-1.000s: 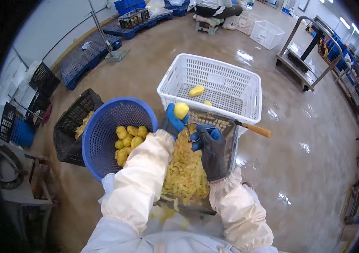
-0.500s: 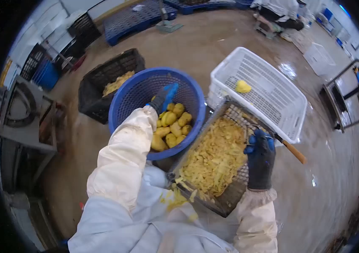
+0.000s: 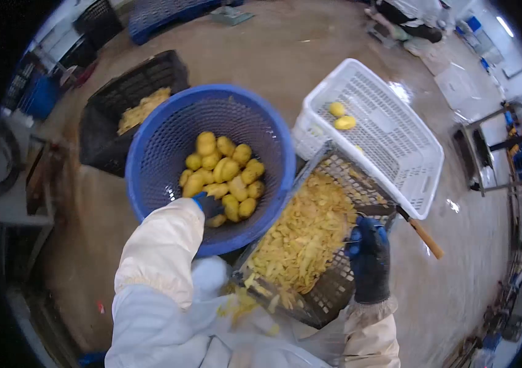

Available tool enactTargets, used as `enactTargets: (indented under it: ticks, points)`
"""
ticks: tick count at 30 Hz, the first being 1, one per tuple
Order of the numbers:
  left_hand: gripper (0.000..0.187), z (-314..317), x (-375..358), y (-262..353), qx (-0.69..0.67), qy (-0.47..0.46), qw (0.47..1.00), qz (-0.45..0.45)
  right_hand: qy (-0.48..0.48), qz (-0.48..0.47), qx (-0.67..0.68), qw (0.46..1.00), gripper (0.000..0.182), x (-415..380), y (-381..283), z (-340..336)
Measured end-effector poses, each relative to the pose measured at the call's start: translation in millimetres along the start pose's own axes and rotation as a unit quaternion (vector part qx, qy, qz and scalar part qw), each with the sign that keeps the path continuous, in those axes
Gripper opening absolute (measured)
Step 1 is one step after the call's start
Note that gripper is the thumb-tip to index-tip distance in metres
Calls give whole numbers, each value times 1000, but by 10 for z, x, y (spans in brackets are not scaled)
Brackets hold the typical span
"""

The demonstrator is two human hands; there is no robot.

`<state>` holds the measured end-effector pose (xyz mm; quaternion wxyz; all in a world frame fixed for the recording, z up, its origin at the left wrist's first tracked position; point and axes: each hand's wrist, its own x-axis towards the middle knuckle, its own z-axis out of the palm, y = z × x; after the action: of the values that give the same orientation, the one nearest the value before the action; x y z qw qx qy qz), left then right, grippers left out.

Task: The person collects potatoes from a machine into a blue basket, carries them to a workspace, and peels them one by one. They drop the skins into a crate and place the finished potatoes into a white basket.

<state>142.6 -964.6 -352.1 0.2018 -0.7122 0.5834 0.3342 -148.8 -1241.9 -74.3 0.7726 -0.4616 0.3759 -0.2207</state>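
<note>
My left hand point(image 3: 211, 207), in a dark and blue glove, reaches into the blue round basket point(image 3: 141, 165) and touches the near side of the potatoes point(image 3: 230, 175). Its fingertips are hidden. My right hand point(image 3: 369, 260), also gloved, is closed over the right side of a dark crate point(image 3: 319, 306) full of peelings point(image 3: 301, 230). A thin metallic part shows at its fingers, too small to name. Beyond this hand, a knife with a wooden handle point(image 3: 426, 238) lies across the crate's edge.
A white basket point(image 3: 431, 184) holding yellow peeled potatoes point(image 3: 344, 122) stands beyond the crate. Another black crate point(image 3: 98, 141) with peelings is at the left. A metal cart point(image 3: 499, 186) stands at the right. A person point(image 3: 417, 13) is partly visible at the top right.
My left hand has moved nearer to me within the blue basket, uncovering more potatoes. Two yellow potatoes now show plainly in the white basket, where one showed before. The view has shifted.
</note>
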Motion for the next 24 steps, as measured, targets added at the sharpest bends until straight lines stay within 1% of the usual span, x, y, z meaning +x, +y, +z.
enactTargets:
  ticks: [2, 3, 4, 8, 10, 11, 12, 13, 14, 15, 16, 17, 18, 19, 20, 21, 22, 23, 24]
  points:
    - [31, 262, 86, -65, 12, 60, 998, 0, -15, 35, 34, 999, 18, 30, 23, -10]
    - [33, 188, -18, 170, -112, 169, 971, -129, -1, 37, 0, 999, 18, 19, 7, -10]
    - [37, -52, -195, 363, -234, 271, 900, -249, 9, 22, 4, 1000, 18, 27, 5, -24]
    - [33, -1253, -773, 734, -200, 282, 919, -187, -10, 38, 23, 999, 21, 13, -54, -25]
    - [36, -1578, -1051, 777, -177, 272, 931, -167, -42, 17, -3, 999, 22, 4, -43, 2]
    - [42, -912, -451, 41, -160, 110, 977, -92, -46, 7, 16, 999, 21, -20, -56, 48]
    - [45, -1111, -651, 39, -360, 154, 918, -63, -56, 10, 21, 998, 21, -45, -80, 81]
    - [49, -1374, -949, 178, -545, 195, 815, -32, -69, -5, 13, 997, 19, -77, -104, 117]
    - [47, -1545, -1173, 366, -702, 264, 661, 18, -83, -20, 5, 996, 18, -124, -122, 150]
    - [46, -1411, -1074, 200, -772, 266, 566, 110, -97, -37, -3, 995, 16, -179, -131, 188]
    - [48, -2115, -1647, 789, -881, 150, 435, 107, -107, -35, 3, 994, 16, -250, -130, 233]
    - [53, -2005, -1496, 740, -909, 126, 369, 151, -148, -61, -18, 987, 16, -335, -124, 274]
    - [56, -2129, -1575, 922, -912, 107, 336, 209, -186, -89, -40, 978, 16, -432, -118, 301]
    - [53, -2231, -1645, 1167, -920, 115, 309, 210, -211, -83, -57, 972, 14, -544, -120, 335]
    - [52, -2337, -1725, 1445, -927, 123, 282, 213, -213, -86, -56, 972, 14, -647, -91, 369]
    - [51, -2432, -1807, 1746, -940, 124, 229, 221, -258, -179, -130, 940, 15, -747, -45, 399]
    - [50, -2466, -1865, 1984, -950, 122, 175, 228, -297, -269, -204, 893, 16, -835, -17, 420]
    - [49, -2382, -1775, 2054, -939, 116, 213, 242, -307, -294, -235, 874, 17, -903, -15, 441]
    - [51, -2305, -1661, 2207, -933, 122, 188, 280, -316, -318, -267, 853, 18, -945, -20, 451]
